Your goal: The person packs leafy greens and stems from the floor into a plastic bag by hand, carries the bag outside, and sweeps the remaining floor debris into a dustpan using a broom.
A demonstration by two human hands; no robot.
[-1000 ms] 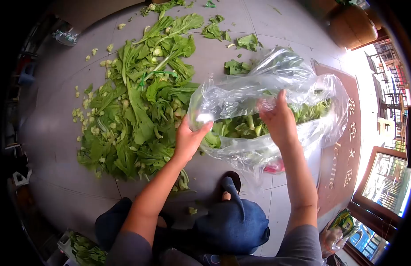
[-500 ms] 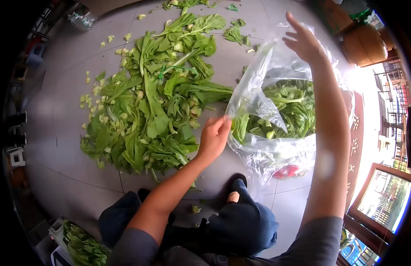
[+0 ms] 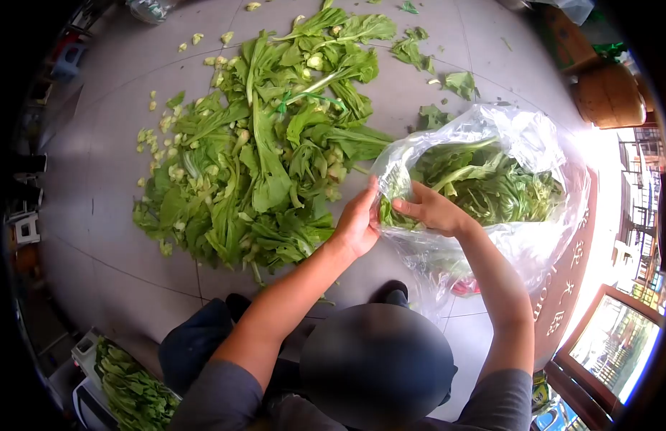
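So the clear plastic bag [image 3: 528, 248] is right of center in the frame, mouth open, with a good load of leafy greens [image 3: 502, 188] inside. Left hand [image 3: 358, 221] has the bag's left edge pinched in its fingers. Right hand [image 3: 435, 210] is in the mouth just beside it, over the left end of those greens, thumb pointing left; honestly can't tell if it's gripping anything, since the fingers are partly hidden. Big loose leaf pile [image 3: 265, 169] covers the floor left of center, with a green tie [image 3: 282, 105] on it. More leaves [image 3: 128, 388] sit in a crate [image 3: 84, 352], lower left.
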